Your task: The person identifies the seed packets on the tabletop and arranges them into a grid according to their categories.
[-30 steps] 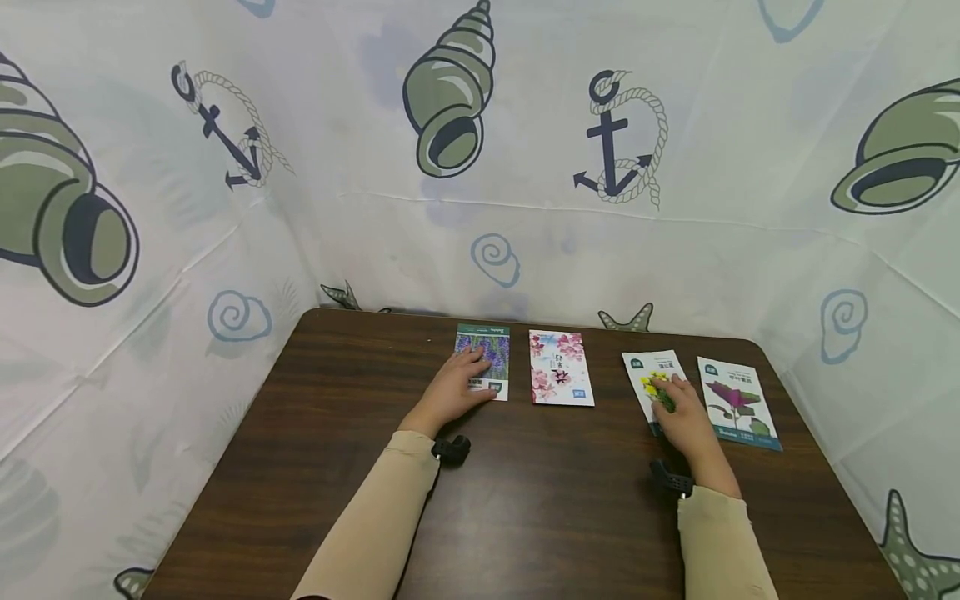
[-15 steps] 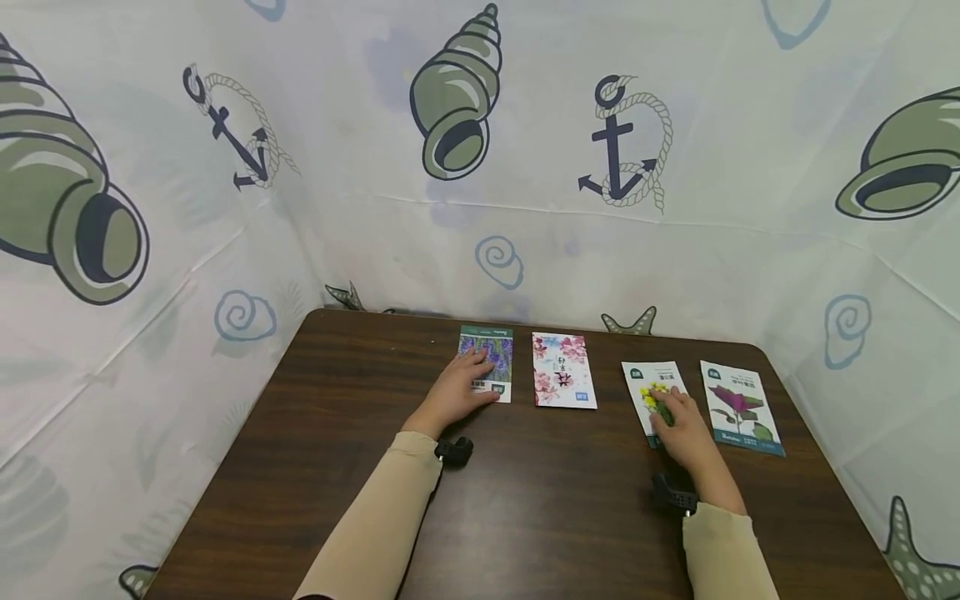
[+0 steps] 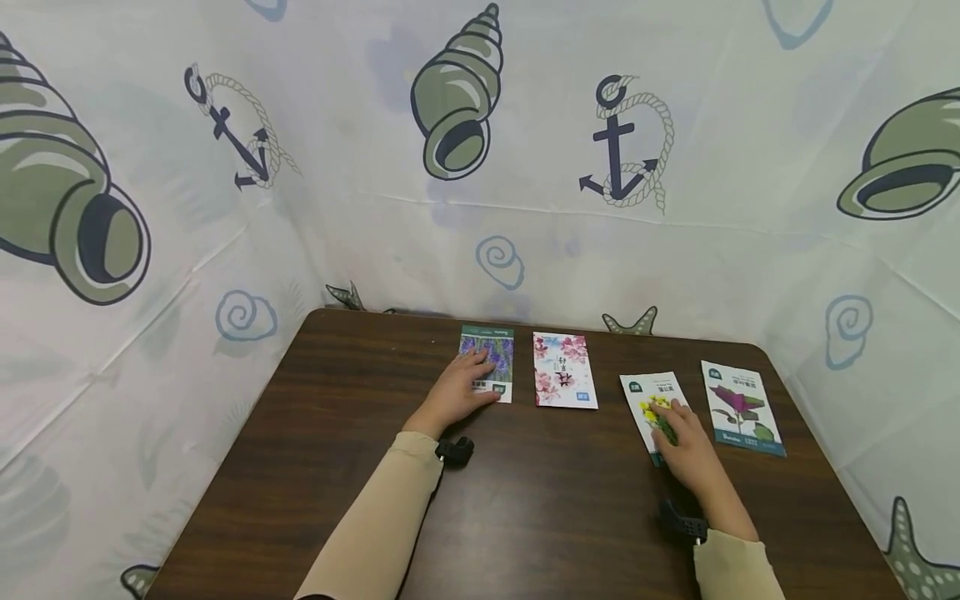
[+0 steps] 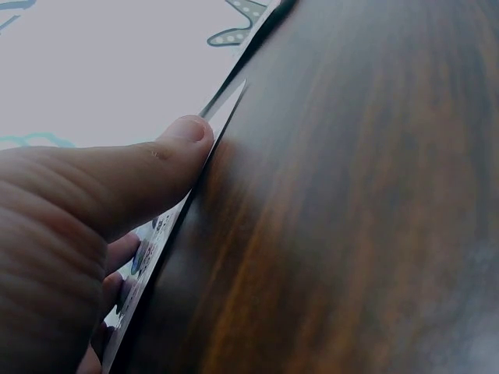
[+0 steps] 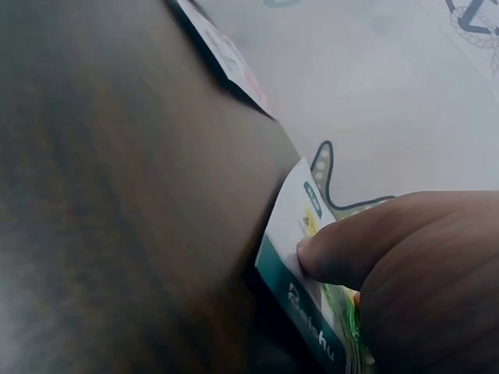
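Four flower-printed paper packets lie on the brown table in the head view. My left hand (image 3: 452,392) rests on the purple lavender packet (image 3: 501,343), its fingers spread and its thumb by the near edge. My right hand (image 3: 692,450) presses down on the yellow-flower packet (image 3: 635,398), covering its lower right part. In the right wrist view the thumb lies flat on that packet (image 5: 283,218), above its green band. Left wrist view: the thumb touches the edge of the lavender packet (image 4: 228,109), seen nearly edge-on.
A pink-blossom packet (image 3: 553,387) lies between the two hands. The purple-flower packet (image 3: 720,379) is right of my right hand. The table (image 3: 555,517) has a dark wood grain, and a shell-and-anchor printed cloth (image 3: 360,242) hangs behind its far edge.
My right hand has slid the yellow-flower packet toward me, out of line with the others. The left hand stays on the lavender packet. The head view has shifted slightly.
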Available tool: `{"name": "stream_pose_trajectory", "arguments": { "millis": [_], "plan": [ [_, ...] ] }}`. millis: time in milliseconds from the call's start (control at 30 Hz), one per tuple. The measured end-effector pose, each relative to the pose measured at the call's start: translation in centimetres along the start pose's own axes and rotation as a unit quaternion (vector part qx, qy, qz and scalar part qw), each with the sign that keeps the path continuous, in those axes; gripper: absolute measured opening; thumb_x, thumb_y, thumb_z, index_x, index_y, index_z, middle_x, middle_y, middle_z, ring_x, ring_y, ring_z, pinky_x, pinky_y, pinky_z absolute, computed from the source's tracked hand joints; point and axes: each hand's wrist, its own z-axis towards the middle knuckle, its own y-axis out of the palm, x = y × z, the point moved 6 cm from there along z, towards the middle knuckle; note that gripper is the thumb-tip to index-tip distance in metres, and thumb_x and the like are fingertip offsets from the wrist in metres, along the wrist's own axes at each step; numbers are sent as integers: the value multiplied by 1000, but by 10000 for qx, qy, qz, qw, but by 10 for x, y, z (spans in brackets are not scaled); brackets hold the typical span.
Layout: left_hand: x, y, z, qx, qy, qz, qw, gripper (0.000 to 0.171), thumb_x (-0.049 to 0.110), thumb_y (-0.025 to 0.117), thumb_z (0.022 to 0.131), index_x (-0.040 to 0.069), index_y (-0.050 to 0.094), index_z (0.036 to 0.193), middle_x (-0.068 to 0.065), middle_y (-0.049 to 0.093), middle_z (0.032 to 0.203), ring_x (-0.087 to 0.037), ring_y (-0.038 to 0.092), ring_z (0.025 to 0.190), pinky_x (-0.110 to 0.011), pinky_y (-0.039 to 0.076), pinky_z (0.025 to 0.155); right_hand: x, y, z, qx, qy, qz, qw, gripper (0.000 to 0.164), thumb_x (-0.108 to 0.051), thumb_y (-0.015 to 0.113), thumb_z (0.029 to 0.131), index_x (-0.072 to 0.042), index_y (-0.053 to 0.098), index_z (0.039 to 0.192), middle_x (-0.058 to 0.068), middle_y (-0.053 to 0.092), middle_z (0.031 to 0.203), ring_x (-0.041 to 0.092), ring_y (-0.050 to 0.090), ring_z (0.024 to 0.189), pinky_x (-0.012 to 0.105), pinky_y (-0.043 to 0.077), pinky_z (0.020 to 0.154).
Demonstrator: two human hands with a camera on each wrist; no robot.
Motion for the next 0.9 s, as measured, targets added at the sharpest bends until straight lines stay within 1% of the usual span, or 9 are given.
{"name": "stream_pose_trajectory", "arguments": {
  "millis": [167,300,433,633,900],
  "plan": [
    [2,-2,0,-40,-26,-16,10000,70,39,80,101,9,57,160,-15,37,177,-38,24,169,-56,15,140,-1,1,-11,-5,-9,-5,10000,55,-21,63,111,-6,50,162,37,23,175,62,18,161,82,24,124],
    [3,-2,0,-81,-58,43,9999,71,40,81,101,10,56,160,-14,37,177,-37,24,169,-56,15,140,-1,4,-25,-74,34,40,10000,56,-19,65,110,-6,51,162,35,22,176,61,17,162,82,24,124],
    [1,-1,0,-96,-90,103,9999,72,42,80,101,11,55,161,-13,36,177,-36,23,170,-55,15,141,-5,5,-37,-82,36,58,9999,56,-20,66,109,-7,51,162,35,22,176,63,17,161,83,24,123],
    [1,0,1,-94,-114,72,9999,72,42,80,101,12,56,161,-12,36,178,-35,23,170,-54,14,141,-9,7,-52,77,-115,-62,9999,54,-15,68,107,-7,55,159,36,26,174,65,22,159,83,27,121],
    [0,1,1,-103,-112,44,9999,71,40,80,101,10,56,160,-13,36,177,-37,23,170,-55,14,140,-15,15,-69,32,-271,-47,9996,55,-14,70,106,-10,56,159,34,27,174,64,22,159,83,25,123]
  ]
}}
